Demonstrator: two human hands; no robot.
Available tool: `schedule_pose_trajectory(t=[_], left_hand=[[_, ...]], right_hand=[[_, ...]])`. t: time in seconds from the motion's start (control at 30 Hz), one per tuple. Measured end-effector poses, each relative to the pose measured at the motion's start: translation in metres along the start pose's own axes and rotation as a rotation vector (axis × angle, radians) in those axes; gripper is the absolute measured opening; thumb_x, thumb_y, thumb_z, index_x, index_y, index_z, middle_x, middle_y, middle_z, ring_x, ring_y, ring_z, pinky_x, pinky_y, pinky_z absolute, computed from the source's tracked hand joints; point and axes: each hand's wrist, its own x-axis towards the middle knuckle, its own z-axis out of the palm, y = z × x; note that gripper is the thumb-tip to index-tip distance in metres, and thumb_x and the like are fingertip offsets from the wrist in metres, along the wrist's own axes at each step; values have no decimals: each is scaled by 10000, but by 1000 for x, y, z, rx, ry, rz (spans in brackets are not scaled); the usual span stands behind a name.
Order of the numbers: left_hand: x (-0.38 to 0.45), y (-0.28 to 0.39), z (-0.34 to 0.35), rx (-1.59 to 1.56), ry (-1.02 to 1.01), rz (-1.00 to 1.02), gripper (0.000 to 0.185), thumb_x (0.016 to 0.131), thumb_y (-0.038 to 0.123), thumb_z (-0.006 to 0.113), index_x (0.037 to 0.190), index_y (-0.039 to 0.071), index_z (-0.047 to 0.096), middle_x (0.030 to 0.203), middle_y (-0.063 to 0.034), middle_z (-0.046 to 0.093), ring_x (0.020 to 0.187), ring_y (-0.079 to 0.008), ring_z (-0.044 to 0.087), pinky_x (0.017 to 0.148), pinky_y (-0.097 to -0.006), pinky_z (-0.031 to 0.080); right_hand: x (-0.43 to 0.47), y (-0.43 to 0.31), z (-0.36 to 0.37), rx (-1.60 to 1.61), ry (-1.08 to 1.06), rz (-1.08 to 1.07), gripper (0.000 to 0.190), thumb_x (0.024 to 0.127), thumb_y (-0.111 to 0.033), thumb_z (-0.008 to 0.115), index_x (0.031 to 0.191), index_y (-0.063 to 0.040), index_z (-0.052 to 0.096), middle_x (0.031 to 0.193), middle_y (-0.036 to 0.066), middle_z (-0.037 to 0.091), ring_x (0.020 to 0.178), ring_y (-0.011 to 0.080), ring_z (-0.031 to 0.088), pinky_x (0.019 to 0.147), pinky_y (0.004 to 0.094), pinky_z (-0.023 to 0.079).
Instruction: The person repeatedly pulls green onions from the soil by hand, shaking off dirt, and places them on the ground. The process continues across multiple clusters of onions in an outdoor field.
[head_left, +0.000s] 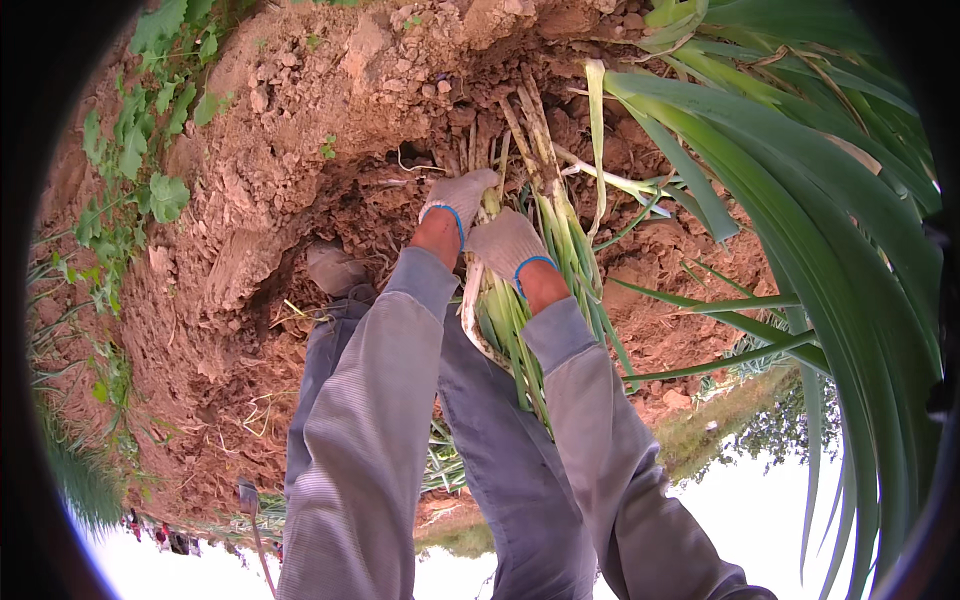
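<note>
My left hand, in a pale knit glove with a blue cuff edge, is at the stalks of a bundle of long green onions, its fingers largely hidden. Just right of it and lower, my right hand, gloved alike, lies over the same bundle with its fingers curled round the stalks. The green leaves trail down over my trouser leg. Beside the hands, more soil-coated onion stalks lean out of the reddish soil, and a pale stalk lies to their right.
Large green onion leaves arch down the right side. A ridge of clumped reddish soil runs along the left, with leafy weeds beyond it. My shoe stands in the furrow. A long-handled tool is at the lower left, near distant people.
</note>
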Motion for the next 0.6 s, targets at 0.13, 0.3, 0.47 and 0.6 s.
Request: schedule_pose_trajectory(t=[0.13, 0.3, 0.47, 0.6], left_hand=[[5, -19, 3, -141, -65, 82, 527, 781, 358, 837, 1101, -55, 773, 973, -134, 747, 823, -253, 693, 747, -428, 573], [-11, -7, 13, -32, 64, 59, 585, 763, 360, 848, 1115, -98, 756, 992, -148, 751, 851, -267, 695, 763, -433, 567], [-20, -8, 7, -258, -91, -2, 489, 827, 324, 845, 1163, -25, 779, 1054, -111, 756, 880, -268, 700, 812, -405, 571], [7, -22, -10, -438, -267, 95, 433, 865, 294, 830, 1194, 23, 757, 1078, -101, 761, 923, -257, 715, 853, -389, 585]], right_hand=[[-9, 5, 0, -51, 23, 36, 590, 809, -369, 761, 1136, 120, 715, 1170, 372, 707, 1153, 471, 698, 997, 492, 564], [0, 11, -6, -49, 11, 11, 630, 791, -386, 784, 1129, 138, 690, 1099, 356, 724, 1095, 471, 715, 964, 497, 568], [-27, -5, -19, -164, 91, 87, 737, 771, -421, 814, 1287, 76, 639, 1215, 304, 724, 1152, 447, 711, 997, 484, 565], [-70, -13, -60, 49, 547, -315, 826, 747, -455, 855, 1366, 21, 585, 1337, 281, 660, 1243, 427, 659, 1062, 478, 531]])
